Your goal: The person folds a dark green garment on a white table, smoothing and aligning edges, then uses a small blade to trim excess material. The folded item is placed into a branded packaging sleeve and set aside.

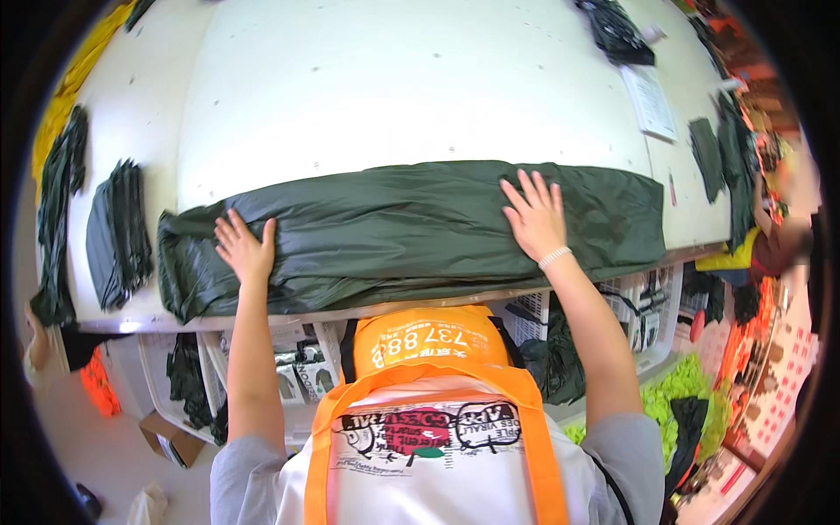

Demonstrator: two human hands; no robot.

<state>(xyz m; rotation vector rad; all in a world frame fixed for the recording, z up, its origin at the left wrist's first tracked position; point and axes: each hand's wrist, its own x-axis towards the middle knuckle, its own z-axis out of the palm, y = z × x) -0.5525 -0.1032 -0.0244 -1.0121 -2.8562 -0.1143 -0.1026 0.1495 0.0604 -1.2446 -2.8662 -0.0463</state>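
A long strip of folded dark green, thin shiny fabric (394,227) lies across the near edge of the white table, creased along its length. Flat on its left part rests my left hand (246,248), fingers spread. My right hand (535,217) presses on the right part near the far edge of the fabric, fingers stretched out and a pale bracelet (554,257) at the wrist. Neither hand grips anything. Both arms reach forward from either side of my orange apron (429,337).
Stacks of folded dark green pieces (121,232) lie at the left, with yellow fabric (83,66) beyond. A dark bundle (617,33) and a white paper (649,101) lie far right. White baskets (652,319) stand below the table edge. Other people work at both sides.
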